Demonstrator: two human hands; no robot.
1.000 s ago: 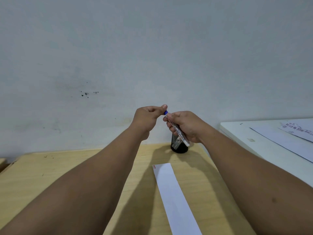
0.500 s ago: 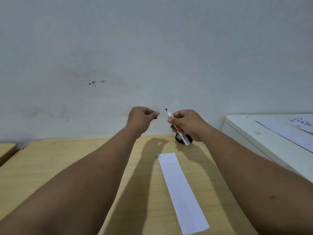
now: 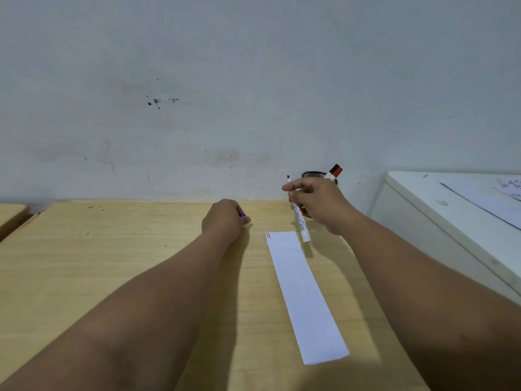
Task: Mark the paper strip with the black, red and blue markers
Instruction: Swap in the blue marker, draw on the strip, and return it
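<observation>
A long white paper strip (image 3: 306,294) lies on the wooden table (image 3: 112,263), with short black and red lines at its far left corner. My right hand (image 3: 321,204) holds an uncapped white marker (image 3: 300,224), tip up, above the strip's far end. My left hand (image 3: 225,221) rests on the table left of the strip, closed on the blue cap (image 3: 243,215). Behind my right hand stands a dark pen holder (image 3: 313,175) with two markers, their black and red caps (image 3: 336,171) sticking up.
A white table (image 3: 451,210) with printed sheets stands at the right, close to my right forearm. A grey wall runs along the table's far edge. Another wooden surface (image 3: 11,215) shows at the far left.
The blue cap has come off the marker in my left hand, and that hand has dropped to the table. My right hand has lowered the uncapped marker toward the strip's far end.
</observation>
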